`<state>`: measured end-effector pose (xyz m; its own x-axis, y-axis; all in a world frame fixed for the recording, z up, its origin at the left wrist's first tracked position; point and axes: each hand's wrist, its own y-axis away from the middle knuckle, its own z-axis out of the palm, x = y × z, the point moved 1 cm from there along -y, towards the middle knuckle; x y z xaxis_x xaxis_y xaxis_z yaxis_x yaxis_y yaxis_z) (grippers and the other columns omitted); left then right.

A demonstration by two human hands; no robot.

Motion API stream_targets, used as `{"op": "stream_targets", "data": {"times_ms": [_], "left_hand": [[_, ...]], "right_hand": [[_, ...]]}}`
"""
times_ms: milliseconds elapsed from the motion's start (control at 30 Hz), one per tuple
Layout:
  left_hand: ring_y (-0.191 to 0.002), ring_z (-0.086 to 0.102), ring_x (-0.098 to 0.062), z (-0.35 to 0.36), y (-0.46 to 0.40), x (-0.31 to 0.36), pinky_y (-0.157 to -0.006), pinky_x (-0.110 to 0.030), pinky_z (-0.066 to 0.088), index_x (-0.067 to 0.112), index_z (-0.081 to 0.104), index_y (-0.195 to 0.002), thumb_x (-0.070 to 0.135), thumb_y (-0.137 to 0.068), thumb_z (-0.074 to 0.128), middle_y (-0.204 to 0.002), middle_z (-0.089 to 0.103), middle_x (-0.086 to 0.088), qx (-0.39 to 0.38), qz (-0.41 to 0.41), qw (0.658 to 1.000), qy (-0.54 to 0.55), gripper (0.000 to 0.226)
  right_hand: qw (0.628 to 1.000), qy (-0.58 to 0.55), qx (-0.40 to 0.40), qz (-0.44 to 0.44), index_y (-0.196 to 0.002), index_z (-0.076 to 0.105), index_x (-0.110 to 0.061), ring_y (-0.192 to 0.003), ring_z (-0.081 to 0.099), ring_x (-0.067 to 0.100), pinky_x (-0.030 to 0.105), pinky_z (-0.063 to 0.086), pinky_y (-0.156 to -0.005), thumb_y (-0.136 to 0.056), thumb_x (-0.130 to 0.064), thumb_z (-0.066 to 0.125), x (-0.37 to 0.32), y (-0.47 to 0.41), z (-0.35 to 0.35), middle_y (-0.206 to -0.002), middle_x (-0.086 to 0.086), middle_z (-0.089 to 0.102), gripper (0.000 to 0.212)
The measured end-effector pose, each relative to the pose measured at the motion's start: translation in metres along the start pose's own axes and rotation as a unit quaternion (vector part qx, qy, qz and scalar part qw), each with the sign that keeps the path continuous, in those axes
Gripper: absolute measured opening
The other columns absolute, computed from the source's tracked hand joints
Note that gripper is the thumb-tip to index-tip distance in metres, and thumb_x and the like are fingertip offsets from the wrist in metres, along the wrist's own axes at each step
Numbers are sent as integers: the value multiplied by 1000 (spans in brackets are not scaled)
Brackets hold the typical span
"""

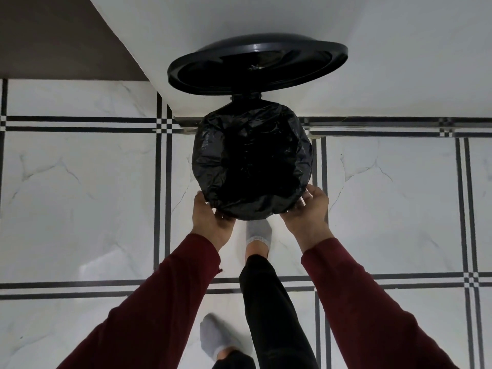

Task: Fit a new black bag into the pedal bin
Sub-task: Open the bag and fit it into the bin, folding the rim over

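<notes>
I look straight down on a round pedal bin. Its black lid (257,62) stands raised against the white wall. A black bag (251,158) lines the bin, and its crinkled edge is folded out over the whole rim. My left hand (211,218) grips the bag's edge at the near left of the rim. My right hand (308,213) grips it at the near right. A foot in a grey sock (258,233) sits under the bin's near edge, where the pedal is hidden.
The floor is white marble tile with black stripe borders (80,123). A white wall (372,49) rises behind the bin, with a dark panel (53,35) at the far left. My other socked foot (217,338) stands nearer on the floor.
</notes>
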<state>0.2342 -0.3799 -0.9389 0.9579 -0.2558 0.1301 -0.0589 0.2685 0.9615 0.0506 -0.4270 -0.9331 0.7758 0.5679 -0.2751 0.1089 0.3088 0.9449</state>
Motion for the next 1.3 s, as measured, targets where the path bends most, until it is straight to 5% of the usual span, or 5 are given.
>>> {"op": "stream_targets", "data": {"times_ms": [500, 733, 933, 1100, 1300], "left_hand": [[-118, 67, -38, -7, 2, -9, -101, -53, 54, 8, 64, -131, 25, -101, 52, -130, 69, -18, -37, -10, 999, 33, 36], [-118, 67, -28, -15, -11, -8, -98, -43, 56, 13, 67, -129, 16, -105, 54, -133, 68, -13, 27, -1, 1000, -3, 28], [-70, 62, -15, -19, -7, 9, -68, -35, 58, 12, 66, -116, 21, -93, 73, -90, 65, -2, 53, -56, 994, -75, 25], [-99, 69, -28, -8, -2, 13, -83, -41, 59, 9, 62, -103, 11, -98, 48, -110, 67, -12, 28, -26, 999, -9, 15], [-114, 67, -30, -1, 0, 16, -94, -48, 58, 16, 67, -117, 44, -94, 64, -125, 65, -11, 4, 23, 998, -62, 36]], "right_hand": [[997, -51, -56, 6, -78, 63, -11, -111, 60, 35, 51, 41, -112, -63, 1, 35, 9, -1, -10, -101, 10, 65, 35], [995, 88, -35, 21, -123, 69, -24, -94, 62, 17, 35, 51, -88, -77, 16, 28, 14, -8, -23, -104, 1, 68, 73], [998, 39, -7, 56, -98, 73, -12, -77, 60, 20, 31, 54, -72, -84, 2, 48, 4, -10, -29, -92, 5, 64, 32], [998, 22, -20, 53, -102, 72, -12, -100, 65, 23, 43, 49, -103, -91, -41, 60, 0, -9, -25, -96, 4, 72, 33], [999, 26, -18, 40, -111, 72, -18, -101, 68, 22, 36, 55, -94, -91, -42, 66, 7, -4, -16, -108, 3, 71, 32]]}}
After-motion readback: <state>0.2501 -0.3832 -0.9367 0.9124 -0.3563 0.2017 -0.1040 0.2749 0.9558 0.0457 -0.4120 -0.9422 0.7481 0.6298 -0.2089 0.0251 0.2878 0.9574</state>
